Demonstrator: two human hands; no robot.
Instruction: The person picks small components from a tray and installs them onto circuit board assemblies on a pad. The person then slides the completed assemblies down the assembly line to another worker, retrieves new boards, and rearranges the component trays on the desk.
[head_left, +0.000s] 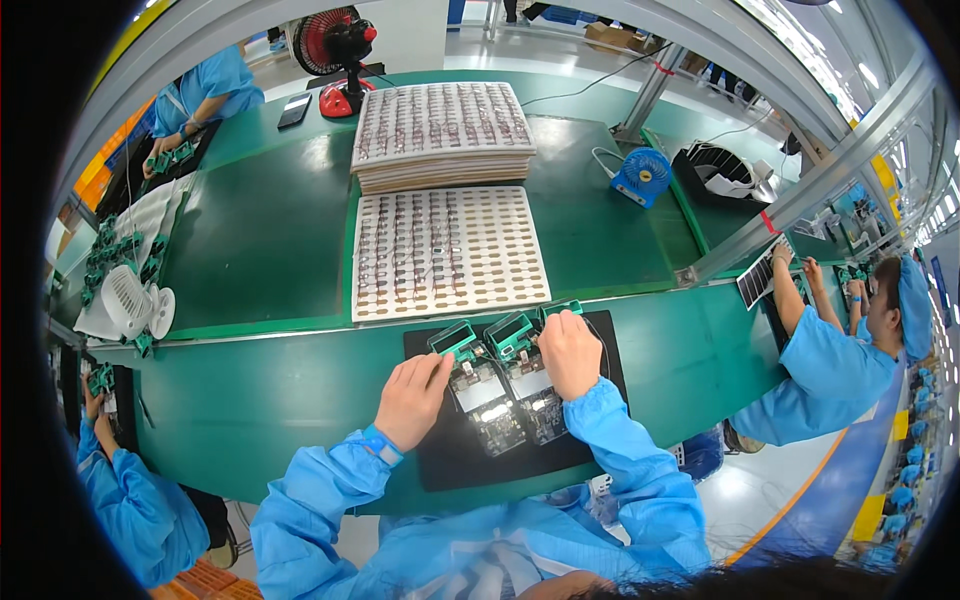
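Two circuit boards [489, 408] [541, 405] lie side by side on a black mat [450, 462], each with a green plastic frame [455, 340] [511, 332] at its far end. My left hand [412, 398] has its thumb and fingers closed at the left board's edge, just below its frame. Over the right board's far end, my right hand [571, 352] is closed in a pinch; whatever is between the fingertips is hidden. Another green piece [562, 309] shows just behind those fingertips. Thin dark wires run near the frames.
Beyond the mat lies a white tray [520, 255] of small wired parts, with a stack of similar trays [440, 125] behind it. A blue fan [641, 177], a white fan [138, 302] and a red-black fan [340, 60] stand around. Co-workers sit left and right.
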